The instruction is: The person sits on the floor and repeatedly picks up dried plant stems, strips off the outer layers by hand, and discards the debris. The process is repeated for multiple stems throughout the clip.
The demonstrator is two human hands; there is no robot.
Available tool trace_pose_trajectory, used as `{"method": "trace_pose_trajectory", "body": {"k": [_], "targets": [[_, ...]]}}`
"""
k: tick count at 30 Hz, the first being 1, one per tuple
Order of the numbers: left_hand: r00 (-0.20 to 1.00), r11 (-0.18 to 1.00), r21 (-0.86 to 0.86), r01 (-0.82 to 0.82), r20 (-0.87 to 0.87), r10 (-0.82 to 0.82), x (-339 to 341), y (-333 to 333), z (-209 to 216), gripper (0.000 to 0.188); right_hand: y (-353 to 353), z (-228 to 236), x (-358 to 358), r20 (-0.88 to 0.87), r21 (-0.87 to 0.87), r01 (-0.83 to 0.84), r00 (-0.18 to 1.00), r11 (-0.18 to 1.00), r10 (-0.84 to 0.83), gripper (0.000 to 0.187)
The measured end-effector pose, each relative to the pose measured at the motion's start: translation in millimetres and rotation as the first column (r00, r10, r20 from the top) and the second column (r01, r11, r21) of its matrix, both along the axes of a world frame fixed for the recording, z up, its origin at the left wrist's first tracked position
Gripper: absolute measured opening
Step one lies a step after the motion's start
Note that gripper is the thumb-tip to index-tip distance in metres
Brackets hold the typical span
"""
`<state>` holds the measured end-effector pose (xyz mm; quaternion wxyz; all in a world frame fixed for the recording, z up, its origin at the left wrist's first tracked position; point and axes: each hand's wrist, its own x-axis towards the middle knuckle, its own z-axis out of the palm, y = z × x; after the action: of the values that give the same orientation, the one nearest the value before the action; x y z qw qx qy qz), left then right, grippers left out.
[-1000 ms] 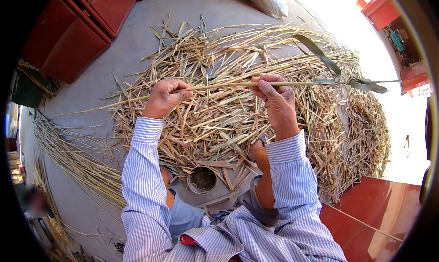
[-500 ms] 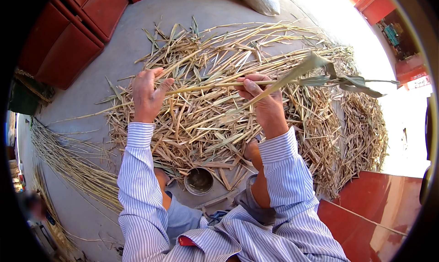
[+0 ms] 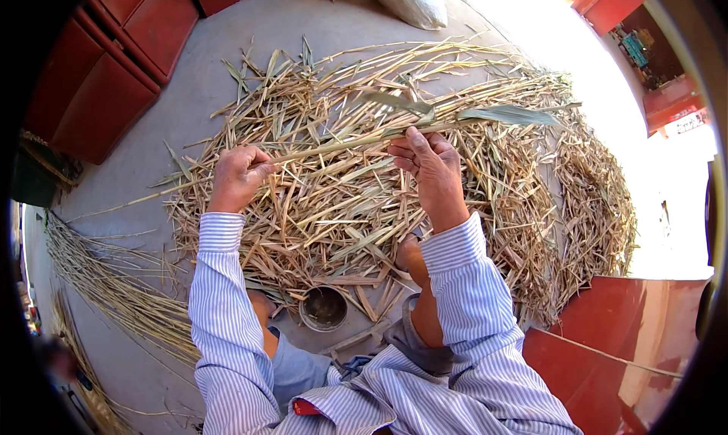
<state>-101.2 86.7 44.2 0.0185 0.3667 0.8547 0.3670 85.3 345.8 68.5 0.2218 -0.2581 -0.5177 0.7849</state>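
A long, pale yellow-green plant stalk (image 3: 334, 146) is held across in front of me above a heap of dry stalks and leaves (image 3: 326, 215). My left hand (image 3: 235, 179) is closed round it, and its thin end runs out past that hand toward the lower left. Farther right, my right hand (image 3: 437, 175) pinches the stalk between thumb and fingers. Just beyond those fingers, a green-grey leaf (image 3: 508, 115) stretches out to the right. Another leaf (image 3: 396, 102), blurred, sticks up above the stalk.
Between my feet stands a round metal bowl (image 3: 345, 314), dark inside. On the floor to the left lies a bundle of thin stalks (image 3: 121, 287). Red padded furniture (image 3: 95, 78) stands at upper left, a whitish sack (image 3: 413, 3) at the top, a red panel (image 3: 580, 351) at lower right.
My left hand has closed round the stalk, where its fingers were apart before. The leafy end at the right has shifted; the large leaf no longer slants down across my right hand.
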Motion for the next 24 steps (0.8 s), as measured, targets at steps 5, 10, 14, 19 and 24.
{"method": "trace_pose_trajectory", "body": {"k": [5,10,14,19,24], "targets": [[0.985,0.978,0.128,0.164,-0.080,-0.155,30,37,16,0.021,-16,-2,-7,-0.018,0.025,-0.090,0.996,0.996,0.091,0.026],[0.971,0.955,0.240,0.174,-0.203,-0.126,54,61,15,0.020,-45,-5,-15,-0.044,0.023,-0.236,0.971,0.971,0.237,0.024],[0.906,0.859,0.502,-0.104,0.405,-0.127,50,57,14,0.018,-44,-12,-15,-0.024,-0.033,-0.218,0.976,0.975,0.217,0.023],[0.926,0.608,0.704,-0.367,0.336,0.169,-27,-25,45,0.022,-31,-16,-8,0.069,0.018,-0.152,0.986,0.988,0.150,0.017],[0.990,0.991,0.016,-0.130,-0.061,0.130,-16,-25,19,0.019,-23,-9,-5,0.004,-0.069,-0.134,0.991,0.989,0.135,0.019]]}}
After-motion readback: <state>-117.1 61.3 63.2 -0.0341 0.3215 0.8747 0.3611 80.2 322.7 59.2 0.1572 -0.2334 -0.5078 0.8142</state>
